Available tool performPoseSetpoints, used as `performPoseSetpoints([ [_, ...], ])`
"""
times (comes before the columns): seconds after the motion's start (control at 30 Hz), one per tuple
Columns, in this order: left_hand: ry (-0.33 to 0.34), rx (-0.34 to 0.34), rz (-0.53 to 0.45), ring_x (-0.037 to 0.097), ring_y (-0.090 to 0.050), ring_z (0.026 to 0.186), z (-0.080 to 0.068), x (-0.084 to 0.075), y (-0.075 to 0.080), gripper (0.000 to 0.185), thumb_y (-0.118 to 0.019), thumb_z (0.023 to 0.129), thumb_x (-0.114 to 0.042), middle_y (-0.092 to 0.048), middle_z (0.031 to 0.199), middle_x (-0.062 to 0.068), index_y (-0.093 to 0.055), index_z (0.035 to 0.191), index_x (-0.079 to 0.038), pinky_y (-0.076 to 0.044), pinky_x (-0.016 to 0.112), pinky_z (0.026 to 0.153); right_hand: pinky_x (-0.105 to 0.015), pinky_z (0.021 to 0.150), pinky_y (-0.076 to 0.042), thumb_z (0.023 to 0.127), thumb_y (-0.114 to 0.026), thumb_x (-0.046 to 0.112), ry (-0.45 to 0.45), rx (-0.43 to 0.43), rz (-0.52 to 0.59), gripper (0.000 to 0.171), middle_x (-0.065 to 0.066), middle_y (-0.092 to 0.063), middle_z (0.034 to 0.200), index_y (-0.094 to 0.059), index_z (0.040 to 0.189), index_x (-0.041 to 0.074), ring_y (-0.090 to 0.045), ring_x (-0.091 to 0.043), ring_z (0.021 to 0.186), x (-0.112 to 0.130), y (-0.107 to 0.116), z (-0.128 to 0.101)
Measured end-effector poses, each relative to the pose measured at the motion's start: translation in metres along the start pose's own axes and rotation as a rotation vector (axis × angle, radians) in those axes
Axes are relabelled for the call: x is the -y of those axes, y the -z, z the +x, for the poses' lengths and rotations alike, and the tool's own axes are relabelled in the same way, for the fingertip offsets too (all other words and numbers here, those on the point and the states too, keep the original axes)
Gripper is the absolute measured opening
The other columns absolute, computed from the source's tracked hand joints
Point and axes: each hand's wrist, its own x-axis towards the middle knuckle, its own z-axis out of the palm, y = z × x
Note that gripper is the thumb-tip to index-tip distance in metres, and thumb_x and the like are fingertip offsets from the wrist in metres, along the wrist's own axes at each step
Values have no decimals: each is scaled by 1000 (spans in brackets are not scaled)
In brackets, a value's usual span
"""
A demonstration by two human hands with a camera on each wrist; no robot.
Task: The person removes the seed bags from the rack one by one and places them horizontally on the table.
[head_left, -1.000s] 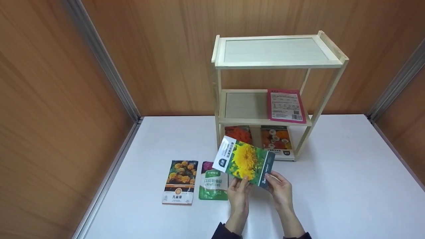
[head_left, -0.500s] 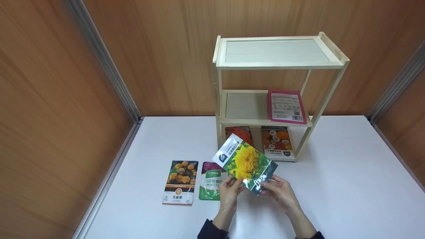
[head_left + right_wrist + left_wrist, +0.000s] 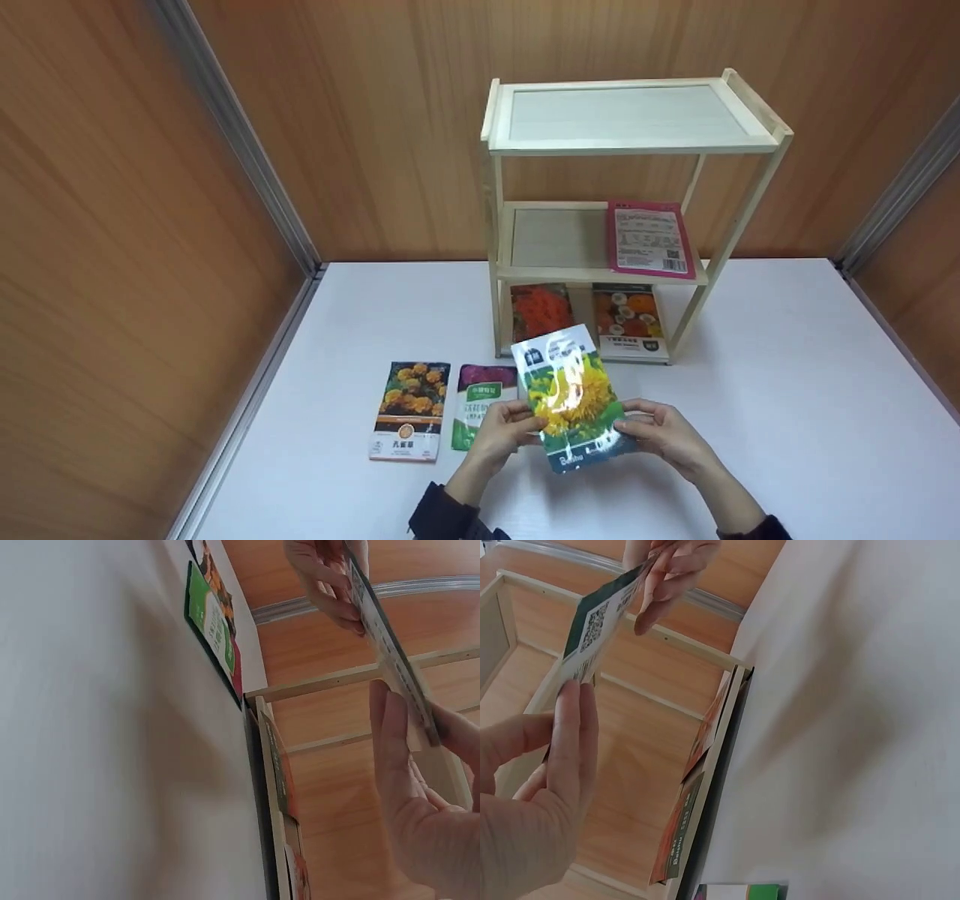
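Note:
A glossy seed packet (image 3: 574,397) with a yellow sunflower print is held above the white table (image 3: 787,420), nearly upright in the head view. My left hand (image 3: 523,420) pinches its left edge and my right hand (image 3: 628,426) pinches its right edge. The left wrist view shows the packet's back (image 3: 592,630) with a QR code, held between my left hand (image 3: 566,735) and my right hand (image 3: 664,581). From the right wrist camera the packet (image 3: 386,637) appears edge-on, with my right hand (image 3: 394,765) below it and my left hand (image 3: 326,581) above.
A wooden three-tier rack (image 3: 637,146) stands at the back against the wall. A pink packet (image 3: 649,238) lies on its middle shelf, two flower packets (image 3: 541,311) (image 3: 628,315) on the bottom. A marigold packet (image 3: 409,411) and a green packet (image 3: 476,409) lie left of my hands.
The sunflower packet has turned from slanted sideways to nearly upright and come down and closer to me. Both hands shifted from its lower edge to its two sides.

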Motion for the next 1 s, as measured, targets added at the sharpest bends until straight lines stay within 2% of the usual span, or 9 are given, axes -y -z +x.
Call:
performPoseSetpoints([
  [0.17, 71, 63, 43, 17, -62, 72, -2, 0, 4, 28, -59, 78, 5, -65, 87, 17, -56, 105, 13, -52, 31, 64, -31, 68, -51, 84, -60, 13, 15, 0, -27, 33, -11, -66, 90, -53, 110, -7, -63, -19, 79, -1, 5, -3],
  [0.27, 81, 86, 55, 14, -61, 69, -3, -1, 3, 27, -58, 79, 6, -65, 82, 12, -56, 105, 14, -52, 31, 63, -28, 64, -52, 81, -64, 15, 16, -38, -66, 31, -8, -66, 85, -56, 103, -5, -63, -17, 74, -2, 4, -4],
  [0.37, 61, 71, 88, 14, -61, 69, -6, -6, 0, 27, -59, 78, 7, -64, 81, 13, -55, 104, 15, -52, 32, 63, -26, 61, -51, 79, -66, 16, 11, -85, -101, 26, -6, -66, 82, -59, 96, -3, -62, -15, 71, -3, 2, -4],
  [0.5, -16, -16, 153, 21, -63, 69, -6, -10, -4, 26, -61, 76, 8, -63, 81, 20, -56, 100, 17, -52, 35, 63, -28, 61, -52, 80, -65, 14, 28, -143, -127, 25, -8, -66, 81, -60, 93, -6, -62, -16, 69, -4, -1, -3],
  [0.63, -80, -145, 253, 23, -64, 67, 2, 0, -3, 24, -66, 72, 7, -63, 78, 20, -59, 94, 14, -53, 34, 60, -29, 61, -52, 79, -66, 11, 29, -205, -134, 24, -9, -65, 78, -60, 92, -8, -63, -15, 65, -8, -7, 0],
  [0.77, -109, -256, 433, 17, -62, 60, 9, 12, -3, 21, -70, 69, 4, -63, 70, 11, -63, 88, 9, -52, 27, 53, -30, 59, -52, 77, -67, 9, 6, -268, -157, 21, -10, -65, 74, -62, 89, -8, -62, -16, 61, -16, -12, 7],
  [1.0, -156, -345, 747, 11, -56, 53, 17, 25, -6, 17, -70, 66, 7, -59, 62, 5, -63, 81, 8, -46, 19, 46, -27, 52, -51, 74, -68, 4, -64, -400, -270, 13, -11, -63, 67, -63, 81, -6, -60, -16, 54, -36, -19, 25],
])
